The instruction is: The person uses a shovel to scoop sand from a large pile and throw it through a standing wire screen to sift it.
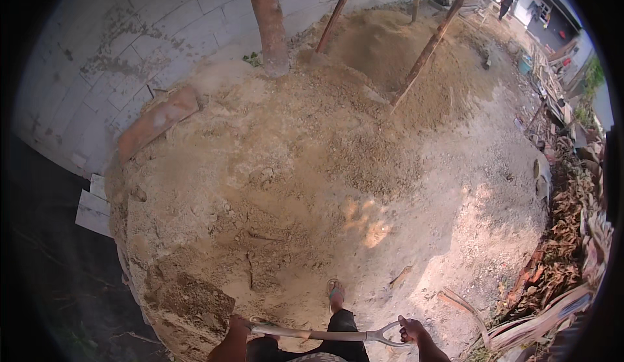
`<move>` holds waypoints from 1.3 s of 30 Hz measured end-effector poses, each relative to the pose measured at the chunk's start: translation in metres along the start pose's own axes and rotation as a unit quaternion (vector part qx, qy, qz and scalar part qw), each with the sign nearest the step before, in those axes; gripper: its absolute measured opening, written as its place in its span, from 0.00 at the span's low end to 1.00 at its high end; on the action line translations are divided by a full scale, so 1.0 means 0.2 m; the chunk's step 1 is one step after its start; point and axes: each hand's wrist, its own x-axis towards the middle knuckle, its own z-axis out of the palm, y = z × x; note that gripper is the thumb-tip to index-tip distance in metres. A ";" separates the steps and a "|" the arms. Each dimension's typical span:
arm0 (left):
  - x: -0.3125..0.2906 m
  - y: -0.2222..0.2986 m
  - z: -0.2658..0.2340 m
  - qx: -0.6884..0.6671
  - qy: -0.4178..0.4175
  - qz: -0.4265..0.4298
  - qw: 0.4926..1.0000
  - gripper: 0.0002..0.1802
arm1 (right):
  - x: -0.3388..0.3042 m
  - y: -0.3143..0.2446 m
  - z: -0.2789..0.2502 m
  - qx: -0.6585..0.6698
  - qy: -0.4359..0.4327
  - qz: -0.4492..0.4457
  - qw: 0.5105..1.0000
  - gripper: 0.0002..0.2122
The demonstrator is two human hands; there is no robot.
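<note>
A shovel with a pale wooden shaft (312, 334) lies almost level across the front of my legs. My left hand (238, 326) is closed round the shaft at its left part. The fingers of my right hand (411, 331) wrap the grey D-shaped handle (383, 336) at the right end. Past my left hand, the blade cannot be told apart with certainty from a dark brown patch of soil (188, 303). Under and ahead of my hands spreads loose, sandy, stony earth (279, 232). My sandalled foot (335, 290) stands on it.
A grey block wall (175, 24) runs along the left and back, with a rusty board (158, 123) near it. A tree trunk (268, 24) and slanting poles (435, 37) rise by a sand heap (377, 43). Dry leaves (552, 277) line the right. A person (506, 3) stands far off.
</note>
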 end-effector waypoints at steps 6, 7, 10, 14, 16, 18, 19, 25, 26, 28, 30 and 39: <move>-1.55 0.91 1.68 0.150 -0.118 0.341 0.921 0.21 | -0.22 -0.03 0.38 0.300 -0.062 -0.069 0.949 0.24; -2.06 0.97 1.93 0.164 -0.164 0.445 0.865 0.27 | 0.07 -0.03 0.45 0.360 -0.196 -0.085 0.908 0.21; -3.16 1.33 2.12 0.104 -0.200 0.705 0.673 0.38 | -0.18 -0.55 0.80 0.271 -0.377 -0.130 0.876 0.19; -3.95 1.18 2.00 0.113 -0.301 0.705 0.632 0.31 | -0.41 -0.89 0.74 0.257 -0.334 -0.213 0.882 0.19; -4.13 0.95 1.85 0.096 -0.387 0.708 0.583 0.30 | -0.29 -0.88 0.59 0.252 -0.336 -0.226 0.879 0.21; -4.00 1.10 1.72 0.093 -0.424 0.729 0.529 0.28 | -0.20 -0.84 0.52 0.188 -0.321 -0.255 0.893 0.23; -3.91 0.98 1.66 0.091 -0.452 0.707 0.536 0.30 | -0.13 -0.76 0.41 0.149 -0.271 -0.267 0.913 0.24; -2.69 0.67 1.24 0.082 -0.511 0.534 0.668 0.18 | 0.24 -0.17 -0.12 -0.142 0.118 -0.278 0.943 0.35; -2.35 0.74 1.04 0.058 -0.454 0.500 0.735 0.16 | 0.08 -0.15 -0.04 -0.146 0.088 -0.231 0.958 0.34; -1.90 0.64 0.85 0.049 -0.419 0.405 0.811 0.13 | 0.04 -0.05 -0.19 -0.210 0.106 -0.207 0.950 0.35; -1.55 0.45 0.69 0.035 -0.459 0.317 0.829 0.08 | 0.09 0.04 -0.38 -0.333 0.129 -0.170 0.918 0.37; -0.69 0.09 -0.25 0.083 -0.379 0.120 0.914 0.10 | -0.29 -0.41 -0.26 -0.490 0.116 -0.204 0.839 0.34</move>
